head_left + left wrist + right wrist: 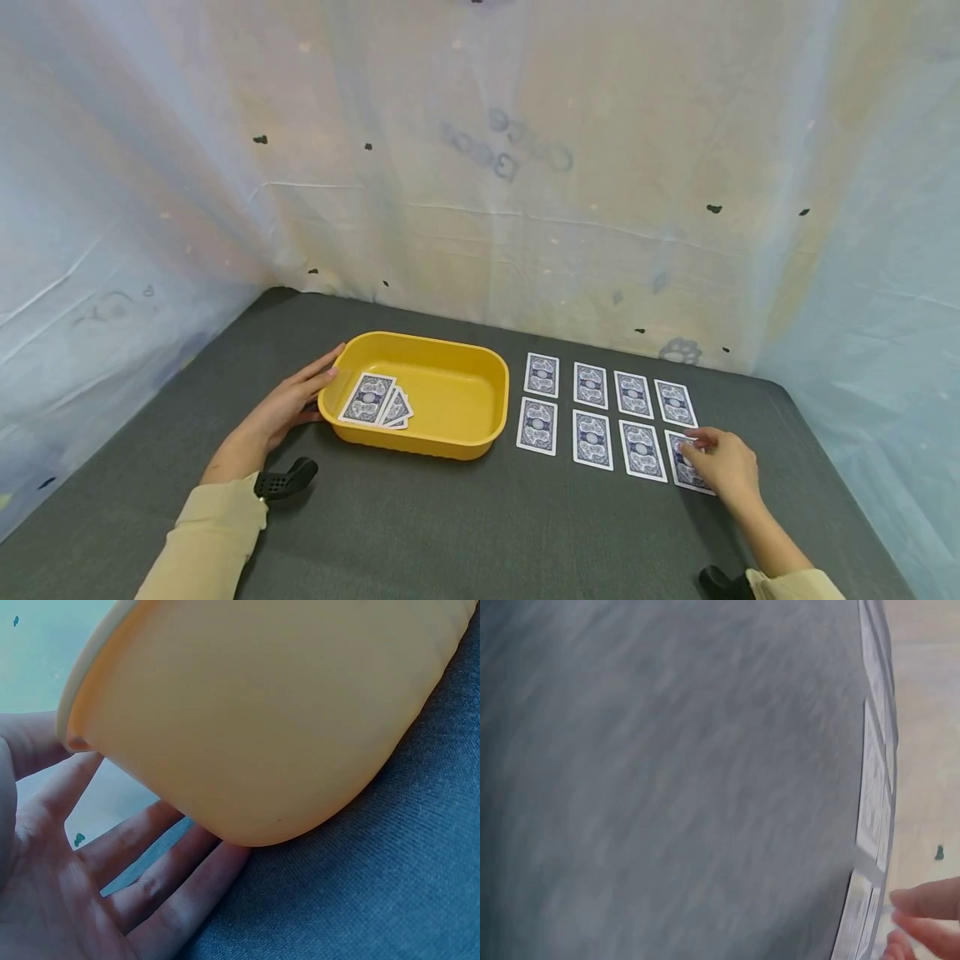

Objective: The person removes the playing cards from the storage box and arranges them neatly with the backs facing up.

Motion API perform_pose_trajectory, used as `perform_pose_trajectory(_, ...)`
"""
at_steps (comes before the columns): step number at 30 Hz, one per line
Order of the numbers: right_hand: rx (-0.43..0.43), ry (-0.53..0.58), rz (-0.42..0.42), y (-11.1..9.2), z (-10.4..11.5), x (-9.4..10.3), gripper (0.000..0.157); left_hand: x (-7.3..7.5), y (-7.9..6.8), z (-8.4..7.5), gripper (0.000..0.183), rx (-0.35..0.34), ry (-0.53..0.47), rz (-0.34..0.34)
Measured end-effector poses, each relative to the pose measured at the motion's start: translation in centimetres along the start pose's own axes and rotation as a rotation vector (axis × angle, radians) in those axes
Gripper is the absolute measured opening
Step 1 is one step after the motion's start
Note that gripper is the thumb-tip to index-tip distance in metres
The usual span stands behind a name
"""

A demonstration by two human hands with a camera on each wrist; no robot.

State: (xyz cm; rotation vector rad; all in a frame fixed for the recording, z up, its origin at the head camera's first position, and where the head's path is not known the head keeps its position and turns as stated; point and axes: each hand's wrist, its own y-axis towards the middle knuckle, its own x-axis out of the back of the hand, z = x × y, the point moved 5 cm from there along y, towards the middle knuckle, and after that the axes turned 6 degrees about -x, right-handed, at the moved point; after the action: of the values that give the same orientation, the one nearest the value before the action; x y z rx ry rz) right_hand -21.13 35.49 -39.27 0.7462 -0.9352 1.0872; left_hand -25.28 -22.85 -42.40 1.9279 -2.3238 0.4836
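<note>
My left hand (288, 402) is at the left end of a yellow plastic tray (420, 448), its fairly straight fingers (161, 889) against the outer wall and one digit up at the rim. Inside the tray lie a few face-down playing cards (367, 398), partly overlapping. Over at the right, my right hand (723, 462) hovers above the rightmost playing card (699, 481) of the near row, partly covering it. Thumb and index fingertips are bent close together. In the right wrist view, these fingertips (922, 900) appear above the cards, with nothing clearly between them.
Two rows of face-down blue-and-white playing cards lie right of the tray; the far row includes a card (542, 375) near the tray. A dark grey cloth (465, 533) covers the table. Pale sheeting (525, 208) hangs behind and along both sides.
</note>
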Motion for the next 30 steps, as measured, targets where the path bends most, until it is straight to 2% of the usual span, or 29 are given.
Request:
perform_pose_trajectory(8,0.072,0.128,-0.003,-0.3,2.8,-0.5,0.03,0.0,0.0,0.1,0.063,0.002,-0.004,0.001)
perform_pose_trajectory(14,0.058,0.217,-0.013,-0.3,4.6,-1.0,0.032,0.0,0.0,0.0,0.062,-0.013,-0.015,0.012)
perform_pose_trajectory(21,0.044,0.28,0.044,-0.2,7.3,-1.3,0.032,0.0,0.1,0.1,0.062,-0.011,-0.012,0.011)
perform_pose_trajectory(30,0.158,0.355,0.051,-0.1,11.5,-1.0,0.029,0.0,0.1,0.1,0.063,-0.006,-0.012,0.007)
